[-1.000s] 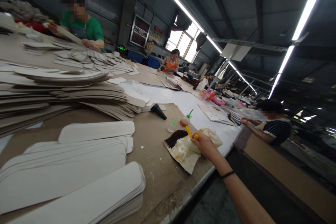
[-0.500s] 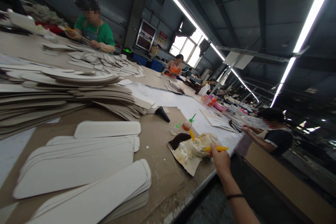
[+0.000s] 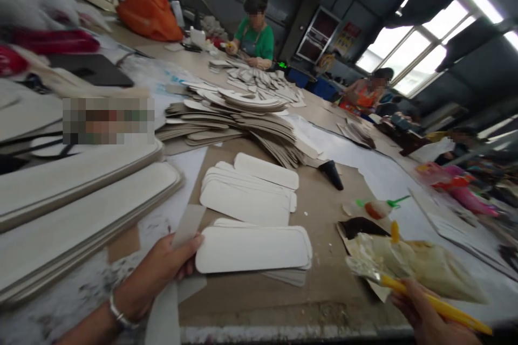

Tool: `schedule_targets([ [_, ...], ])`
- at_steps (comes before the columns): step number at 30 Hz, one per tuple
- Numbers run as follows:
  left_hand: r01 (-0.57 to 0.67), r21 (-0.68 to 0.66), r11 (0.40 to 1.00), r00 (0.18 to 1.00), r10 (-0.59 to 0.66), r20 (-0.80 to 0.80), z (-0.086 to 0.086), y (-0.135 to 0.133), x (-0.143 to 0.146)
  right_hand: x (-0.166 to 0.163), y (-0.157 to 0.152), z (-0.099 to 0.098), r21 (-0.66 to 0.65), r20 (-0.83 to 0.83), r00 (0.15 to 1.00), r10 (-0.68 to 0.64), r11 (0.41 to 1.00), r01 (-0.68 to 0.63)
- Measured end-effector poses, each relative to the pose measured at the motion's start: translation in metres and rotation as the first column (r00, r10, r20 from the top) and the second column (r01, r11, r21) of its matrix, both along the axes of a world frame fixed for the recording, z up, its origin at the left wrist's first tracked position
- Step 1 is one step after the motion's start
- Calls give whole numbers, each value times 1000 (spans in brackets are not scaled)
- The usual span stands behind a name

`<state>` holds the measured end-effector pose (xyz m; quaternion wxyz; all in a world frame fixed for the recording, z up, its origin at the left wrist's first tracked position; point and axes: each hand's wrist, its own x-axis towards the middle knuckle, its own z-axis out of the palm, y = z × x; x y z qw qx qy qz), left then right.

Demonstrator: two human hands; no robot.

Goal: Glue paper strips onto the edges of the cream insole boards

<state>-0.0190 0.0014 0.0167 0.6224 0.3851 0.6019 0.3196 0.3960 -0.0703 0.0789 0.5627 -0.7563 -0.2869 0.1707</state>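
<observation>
My left hand (image 3: pixel 172 259) is closed at the left end of a long, round-cornered white panel (image 3: pixel 253 248), thumb over its edge and fingers partly hidden beneath. That panel tops a small fanned stack. Pale strips (image 3: pixel 165 315) lie under and beside this hand. In my right hand (image 3: pixel 423 310) is a brush with a yellow handle (image 3: pixel 453 312). Whitish paste coats its bristles (image 3: pixel 362 269), which are in front of a paste-smeared bag-like holder (image 3: pixel 437 269). A second yellow handle (image 3: pixel 394 232) sticks up from there.
More white panels (image 3: pixel 246 197) lie fanned behind, with tall stacks (image 3: pixel 89 210) at left. A black cone (image 3: pixel 331 174) and a green-tipped squeeze bottle (image 3: pixel 378 208) stand farther back. Co-workers sit across the table, one in a green top (image 3: pixel 259 43). The table edge (image 3: pixel 283 333) runs in front.
The view has swung left. My left hand has come into view, at the panel stack. My right hand has drawn the brush out of the paste, and its coated bristles now show.
</observation>
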Motion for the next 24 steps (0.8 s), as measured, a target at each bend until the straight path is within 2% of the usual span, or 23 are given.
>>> schedule_targets([
  [2,-2,9,1000,1000,2,4,2,2,1,-57,7,-3,-45,-141,987,74,996,-81],
  [3,8,16,1000,1000,-8,6,3,2,2,-87,11,-3,-71,-186,967,175,979,-191],
  [5,42,33,999,999,-42,20,3,2,2,-146,22,-3,-56,-228,906,356,924,-377],
  [8,76,49,996,996,-78,42,1,1,-2,-205,37,-7,11,-250,826,505,855,-519],
  [10,78,50,996,995,-81,54,-2,1,-4,-221,44,-12,-10,-227,798,558,818,-575],
  [12,80,49,996,994,-83,67,-4,1,-5,-223,48,-15,-78,-185,802,568,805,-589],
  [16,92,58,994,992,-97,84,-5,1,-6,-224,46,-7,-166,-94,859,502,843,-511],
  [19,106,70,992,991,-111,77,-3,1,-7,-237,44,1,-147,-65,873,483,861,-487],
  [22,116,69,991,991,-121,66,-2,0,-7,-248,44,-1,-114,-81,836,542,829,-548],
  [24,119,69,991,991,-123,61,-3,0,-7,-246,46,-6,-140,-73,812,579,800,-583],
])
